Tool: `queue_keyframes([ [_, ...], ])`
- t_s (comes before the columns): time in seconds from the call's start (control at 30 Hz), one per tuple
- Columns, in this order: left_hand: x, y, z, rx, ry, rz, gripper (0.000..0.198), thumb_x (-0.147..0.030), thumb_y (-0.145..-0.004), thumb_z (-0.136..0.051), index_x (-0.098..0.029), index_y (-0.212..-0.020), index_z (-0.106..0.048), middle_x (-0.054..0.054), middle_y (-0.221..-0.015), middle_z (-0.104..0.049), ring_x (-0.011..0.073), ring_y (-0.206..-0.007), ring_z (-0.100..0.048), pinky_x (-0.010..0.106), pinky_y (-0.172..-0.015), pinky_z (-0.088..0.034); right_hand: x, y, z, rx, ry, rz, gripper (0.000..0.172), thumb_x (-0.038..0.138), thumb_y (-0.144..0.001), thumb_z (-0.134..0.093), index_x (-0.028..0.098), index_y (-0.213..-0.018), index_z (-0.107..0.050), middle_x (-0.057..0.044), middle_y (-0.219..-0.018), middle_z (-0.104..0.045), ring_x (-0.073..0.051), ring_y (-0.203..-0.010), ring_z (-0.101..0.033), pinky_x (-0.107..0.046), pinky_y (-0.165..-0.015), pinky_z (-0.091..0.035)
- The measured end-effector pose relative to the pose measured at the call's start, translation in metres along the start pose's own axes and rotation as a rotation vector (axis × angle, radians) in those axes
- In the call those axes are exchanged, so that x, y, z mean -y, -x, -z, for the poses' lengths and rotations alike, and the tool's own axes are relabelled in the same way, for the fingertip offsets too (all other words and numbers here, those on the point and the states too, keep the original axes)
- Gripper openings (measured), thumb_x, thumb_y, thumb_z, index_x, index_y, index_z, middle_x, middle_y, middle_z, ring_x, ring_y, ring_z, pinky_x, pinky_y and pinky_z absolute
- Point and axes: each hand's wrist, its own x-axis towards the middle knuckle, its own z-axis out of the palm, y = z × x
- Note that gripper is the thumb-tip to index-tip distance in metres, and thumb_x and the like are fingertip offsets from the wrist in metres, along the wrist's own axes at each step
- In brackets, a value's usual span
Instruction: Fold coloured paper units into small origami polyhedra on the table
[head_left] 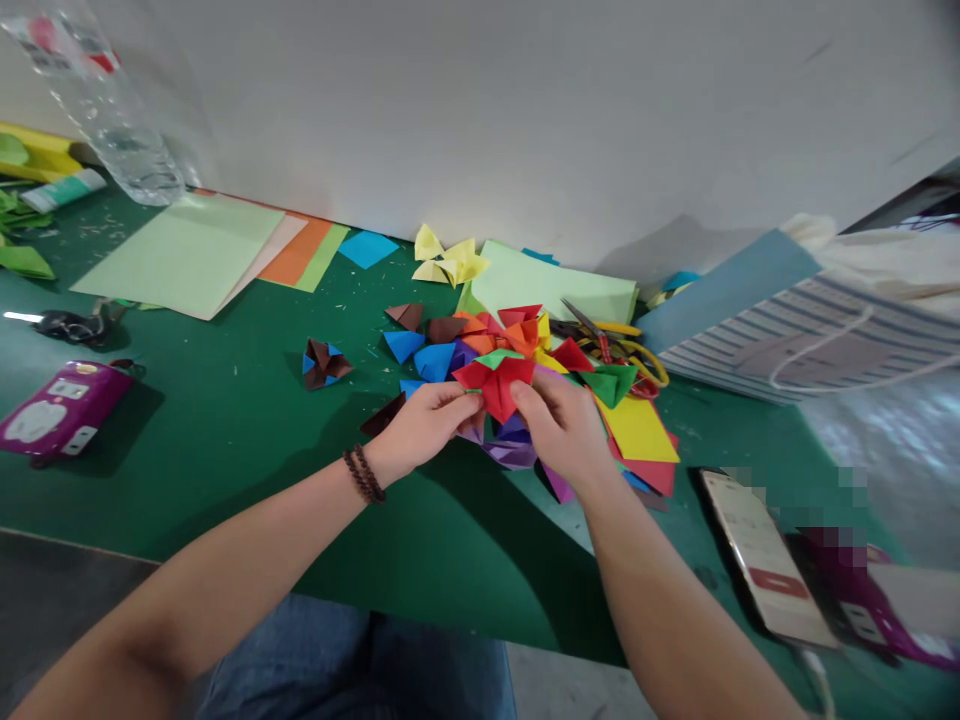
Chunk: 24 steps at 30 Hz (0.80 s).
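Between my two hands is a red folded paper piece (496, 382) with some green paper along its top. The fingers of my left hand (439, 415) pinch its left side, and a dark bead bracelet circles that wrist. On its right side, my right hand (559, 420) grips with the thumb in front. Many folded paper pieces in several colours lie around and behind my hands, among them a blue piece (435, 360), a green piece (610, 383) and a purple piece (511, 455). A brown and blue folded piece (326, 364) sits apart to the left.
Paper sheets (187, 245) and a plastic bottle (127, 130) stand or lie at the back left. Scissors (600, 335) rest behind the pile, beside a striped paper bag (750, 320). A phone (769, 560) is at right; keys (75, 322) and a purple power bank (67, 410) lie left.
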Motion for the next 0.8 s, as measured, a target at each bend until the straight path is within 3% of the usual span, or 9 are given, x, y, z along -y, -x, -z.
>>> queue_keyframes([
  [0.1, -0.001, 0.001, 0.0, 0.023, -0.069, -0.048, 0.031, -0.035, -0.086, -0.049, -0.015, -0.063, -0.054, -0.002, -0.061, -0.048, 0.0067, -0.053, -0.038, 0.022, -0.049, -0.029, 0.001, -0.001, -0.002, 0.098, -0.116, -0.133, 0.032, 0.046, -0.087, -0.049, 0.022, -0.066, -0.042, 0.004, -0.053, -0.041, -0.012, -0.049, -0.036, -0.026, -0.047, -0.028],
  [0.27, -0.003, 0.005, -0.002, 0.126, -0.047, -0.069, 0.034, -0.044, -0.088, -0.049, -0.016, -0.069, -0.051, -0.004, -0.059, -0.042, 0.0068, -0.05, -0.036, 0.022, -0.046, -0.029, 0.004, -0.001, -0.007, 0.118, -0.309, -0.246, 0.038, 0.046, -0.088, -0.047, 0.021, -0.059, -0.044, 0.003, -0.056, -0.046, -0.012, -0.053, -0.042, -0.026, -0.053, -0.034],
  [0.37, -0.003, 0.006, -0.001, 0.213, -0.005, -0.076, 0.037, -0.048, -0.087, -0.051, -0.014, -0.074, -0.054, -0.004, -0.058, -0.042, 0.0065, -0.049, -0.038, 0.021, -0.045, -0.03, 0.003, 0.001, -0.013, 0.133, -0.556, -0.272, 0.042, 0.045, -0.088, -0.05, 0.021, -0.055, -0.039, 0.004, -0.05, -0.04, -0.01, -0.049, -0.035, -0.026, -0.049, -0.029],
  [0.5, -0.002, 0.005, 0.0, 0.244, -0.003, -0.109, 0.042, -0.05, -0.088, -0.052, -0.012, -0.072, -0.059, -0.005, -0.054, -0.043, 0.0057, -0.047, -0.04, 0.02, -0.044, -0.032, 0.001, 0.003, -0.022, 0.12, -0.807, -0.326, 0.039, 0.042, -0.085, -0.056, 0.022, -0.057, -0.038, 0.006, -0.049, -0.036, -0.009, -0.047, -0.029, -0.026, -0.046, -0.024],
  [0.63, 0.001, 0.006, -0.002, 0.196, 0.032, -0.116, 0.042, -0.05, -0.087, -0.054, -0.011, -0.074, -0.062, -0.004, -0.055, -0.045, 0.0052, -0.045, -0.04, 0.019, -0.042, -0.033, 0.004, 0.005, -0.024, 0.09, -0.841, -0.317, 0.037, 0.041, -0.085, -0.057, 0.022, -0.061, -0.038, 0.007, -0.052, -0.033, -0.009, -0.049, -0.028, -0.025, -0.047, -0.022],
  [0.8, 0.007, 0.009, -0.008, 0.091, 0.106, -0.11, 0.044, -0.053, -0.085, -0.056, -0.011, -0.074, -0.062, -0.004, -0.054, -0.046, 0.0039, -0.042, -0.038, 0.018, -0.039, -0.028, 0.009, 0.007, -0.022, 0.002, -0.652, -0.234, 0.036, 0.039, -0.088, -0.053, 0.022, -0.061, -0.037, 0.007, -0.055, -0.034, -0.009, -0.051, -0.029, -0.025, -0.049, -0.025],
])
